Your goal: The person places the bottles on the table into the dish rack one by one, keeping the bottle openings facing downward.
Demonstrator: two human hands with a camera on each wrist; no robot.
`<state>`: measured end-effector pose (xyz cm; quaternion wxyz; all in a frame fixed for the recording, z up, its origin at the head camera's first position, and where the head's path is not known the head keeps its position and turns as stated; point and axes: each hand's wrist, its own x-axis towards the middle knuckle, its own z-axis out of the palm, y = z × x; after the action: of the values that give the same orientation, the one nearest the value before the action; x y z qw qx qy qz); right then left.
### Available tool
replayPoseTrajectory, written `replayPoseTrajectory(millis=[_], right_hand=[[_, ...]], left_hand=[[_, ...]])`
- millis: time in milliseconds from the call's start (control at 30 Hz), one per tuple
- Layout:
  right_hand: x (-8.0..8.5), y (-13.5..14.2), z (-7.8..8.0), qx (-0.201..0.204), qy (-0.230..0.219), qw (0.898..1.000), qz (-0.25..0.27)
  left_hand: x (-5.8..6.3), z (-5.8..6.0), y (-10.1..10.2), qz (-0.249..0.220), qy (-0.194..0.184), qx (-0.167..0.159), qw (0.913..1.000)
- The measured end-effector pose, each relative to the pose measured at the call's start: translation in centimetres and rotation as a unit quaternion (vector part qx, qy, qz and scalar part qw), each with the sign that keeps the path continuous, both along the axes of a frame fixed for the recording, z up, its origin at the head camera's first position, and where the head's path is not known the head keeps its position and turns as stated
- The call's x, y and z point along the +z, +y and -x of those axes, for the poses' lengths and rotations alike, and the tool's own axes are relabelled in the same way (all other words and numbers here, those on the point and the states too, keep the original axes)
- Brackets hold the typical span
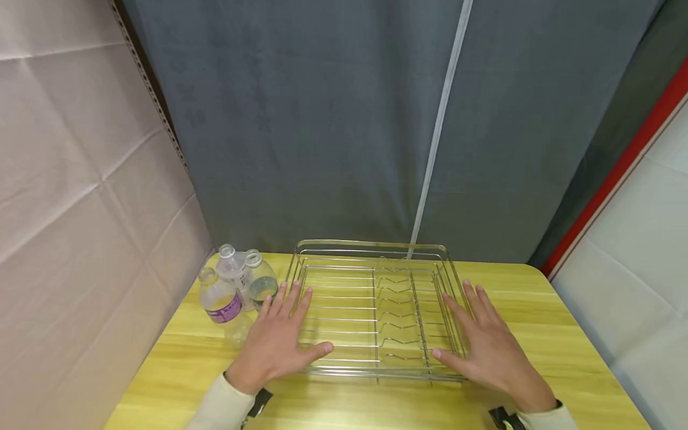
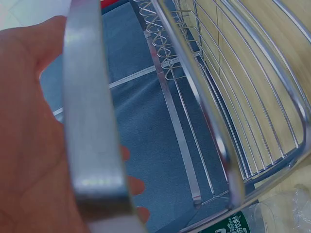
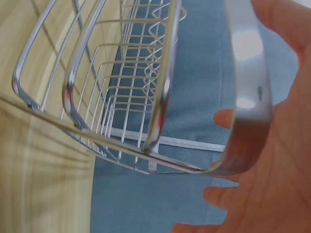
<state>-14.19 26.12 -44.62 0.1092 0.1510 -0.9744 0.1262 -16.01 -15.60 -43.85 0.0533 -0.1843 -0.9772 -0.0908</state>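
On the yellow table (image 1: 559, 334), between my hands: wire rack (image 1: 375, 316), one, upright; clear bottles (image 1: 236, 278), three, left, outside it. Left hand (image 1: 276, 346), right hand (image 1: 489, 355): fingers straight, spread wide, contact uncertain. Rack placement looks done; withdrawing my hands seems left.

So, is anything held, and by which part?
Nothing is held: the left hand and right hand are outstretched at opposite sides of the wire dish rack.

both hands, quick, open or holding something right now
Left hand: open, fingers spread, at the left side of the wire rack, holding nothing.
Right hand: open, fingers extended, at the rack's right side, holding nothing.
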Motion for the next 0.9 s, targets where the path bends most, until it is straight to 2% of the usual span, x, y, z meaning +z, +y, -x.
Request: replayPoseTrajectory(millis=[300, 400, 667, 800, 900], right_hand=[[0.3, 0.5, -0.4, 0.007, -0.03, 0.996, 0.089], [0.4, 0.7, -0.5, 0.01, -0.039, 0.992, 0.117], [0.1, 1.2, -0.6, 0.021, -0.033, 0.985, 0.167], [0.1, 1.4, -0.7, 0.025, -0.029, 0.981, 0.188], [0.0, 1.6, -0.8, 0.026, -0.042, 0.976, 0.211]], left_hand=[[0.0, -0.7, -0.5, -0.032, 0.044, 0.01, 0.9985], [0.0, -0.9, -0.8, -0.043, 0.069, 0.012, 0.9966], [-0.2, -1.6, -1.8, -0.095, 0.145, 0.008, 0.9847], [-0.5, -2.0, -2.3, -0.123, 0.165, 0.01, 0.9785], [-0.9, -2.2, -2.6, -0.142, 0.175, 0.01, 0.9741]])
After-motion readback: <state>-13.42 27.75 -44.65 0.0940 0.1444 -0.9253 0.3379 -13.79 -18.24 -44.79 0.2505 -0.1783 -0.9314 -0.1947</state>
